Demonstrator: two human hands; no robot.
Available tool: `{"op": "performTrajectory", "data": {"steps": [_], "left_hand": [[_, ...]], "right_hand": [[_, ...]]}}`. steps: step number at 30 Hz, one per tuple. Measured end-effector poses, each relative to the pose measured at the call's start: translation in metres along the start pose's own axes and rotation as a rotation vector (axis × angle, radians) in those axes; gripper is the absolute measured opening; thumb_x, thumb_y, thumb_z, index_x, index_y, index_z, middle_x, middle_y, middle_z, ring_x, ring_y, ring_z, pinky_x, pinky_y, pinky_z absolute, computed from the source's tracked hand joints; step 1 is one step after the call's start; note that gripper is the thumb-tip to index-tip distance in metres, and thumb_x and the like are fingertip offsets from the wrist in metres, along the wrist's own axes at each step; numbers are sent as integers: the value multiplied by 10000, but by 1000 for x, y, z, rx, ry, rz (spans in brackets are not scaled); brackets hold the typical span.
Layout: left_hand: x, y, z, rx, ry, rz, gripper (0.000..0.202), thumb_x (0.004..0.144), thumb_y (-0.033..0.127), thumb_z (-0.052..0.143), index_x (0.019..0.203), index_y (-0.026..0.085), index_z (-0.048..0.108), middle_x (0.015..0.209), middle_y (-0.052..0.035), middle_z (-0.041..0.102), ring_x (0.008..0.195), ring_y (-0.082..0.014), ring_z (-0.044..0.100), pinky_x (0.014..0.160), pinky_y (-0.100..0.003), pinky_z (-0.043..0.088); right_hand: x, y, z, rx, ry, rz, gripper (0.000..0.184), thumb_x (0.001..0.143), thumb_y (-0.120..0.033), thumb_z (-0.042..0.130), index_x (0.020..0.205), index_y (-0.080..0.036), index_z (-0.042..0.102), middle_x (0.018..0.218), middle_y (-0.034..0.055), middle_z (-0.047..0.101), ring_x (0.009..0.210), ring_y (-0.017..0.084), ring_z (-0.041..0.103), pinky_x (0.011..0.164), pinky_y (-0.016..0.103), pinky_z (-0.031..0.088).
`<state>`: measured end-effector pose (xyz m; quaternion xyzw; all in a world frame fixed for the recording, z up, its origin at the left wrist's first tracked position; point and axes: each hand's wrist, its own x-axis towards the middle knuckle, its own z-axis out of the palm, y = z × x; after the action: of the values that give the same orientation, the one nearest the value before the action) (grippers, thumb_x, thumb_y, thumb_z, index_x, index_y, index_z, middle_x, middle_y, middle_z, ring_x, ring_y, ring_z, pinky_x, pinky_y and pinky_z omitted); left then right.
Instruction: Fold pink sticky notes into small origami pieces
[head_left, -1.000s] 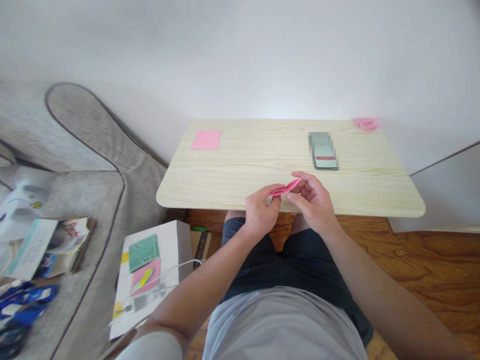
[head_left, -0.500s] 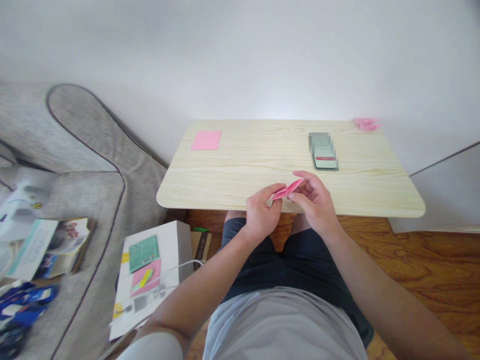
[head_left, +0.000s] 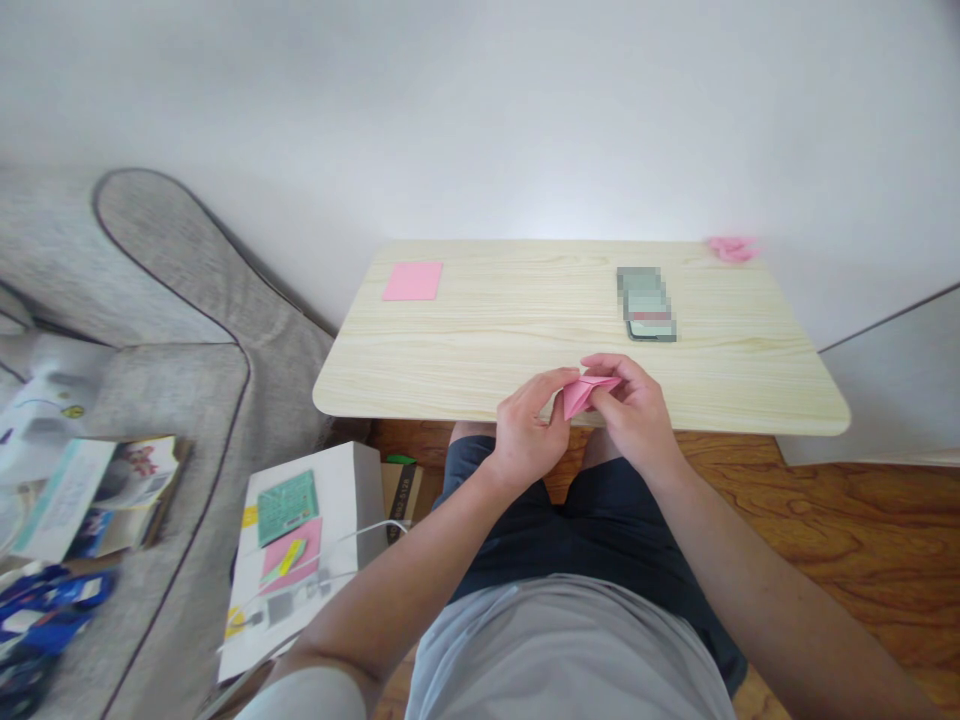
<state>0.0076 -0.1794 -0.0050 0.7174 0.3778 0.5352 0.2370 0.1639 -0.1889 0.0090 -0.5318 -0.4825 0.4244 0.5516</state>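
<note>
A small folded piece of pink paper [head_left: 585,394] is held between both hands above the table's front edge. My left hand [head_left: 531,422] is closed, pinching its left side between thumb and fingers. Closed on the right side is my right hand [head_left: 636,408], its thumb pressed against the near face and its fingers behind. A flat square of pink paper [head_left: 412,281] lies at the table's back left. In the back right corner sits a pink folded paper shape [head_left: 733,248], whose exact form is blurred.
The light wood table [head_left: 510,330] stands against a white wall. A phone [head_left: 648,303], partly pixelated, lies right of centre. At lower left, a white box [head_left: 330,560] bears a green board, pink paper and cables. A grey sofa [head_left: 172,400] with books stands at far left.
Both hands have moved slightly down and to the right with the folded paper. The paper has turned, and a broader, pointed face of it now shows.
</note>
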Motion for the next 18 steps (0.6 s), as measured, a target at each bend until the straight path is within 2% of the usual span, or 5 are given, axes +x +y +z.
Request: {"op": "performTrajectory", "data": {"steps": [3,6,11,14,18], "left_hand": [[2,4,-3,-75,-30,-90,291,970,129,566,1182,215,747,1170,-65,786,1106,-193,738,1010,-338,585],[4,5,-4,-225,-48,-210,283,1016,185,525,1188,215,748,1201,-68,775,1152,-196,717,1060,-354,551],[11,2,1,-521,24,-395,298,1020,379,584,1206,194,727,1174,-97,775,1114,-212,715,1045,-374,534],[15,-1,2,-528,-21,-486,328,948,442,692,1137,179,746,1098,-88,777,1024,-197,700,965,-329,528],[16,-5,1,-524,-93,-514,323,956,472,667,1008,166,758,947,-53,748,883,-159,647,848,-283,503]], "right_hand": [[0,0,-1,-127,38,-32,235,781,-201,720,1012,-229,756,952,28,761,829,201,693,763,341,552],[-2,-5,0,-183,65,-46,84,810,-263,745,878,-214,757,824,11,740,739,175,647,691,306,500],[-5,-10,4,-168,86,-69,163,829,-334,776,756,-204,711,687,-21,660,650,140,559,615,272,419],[-6,-10,5,-172,99,-87,188,827,-346,784,738,-203,700,665,-31,632,643,134,528,614,270,401],[-6,-8,4,-224,106,-98,236,844,-375,771,711,-202,681,636,-38,587,619,128,471,599,277,367]]}}
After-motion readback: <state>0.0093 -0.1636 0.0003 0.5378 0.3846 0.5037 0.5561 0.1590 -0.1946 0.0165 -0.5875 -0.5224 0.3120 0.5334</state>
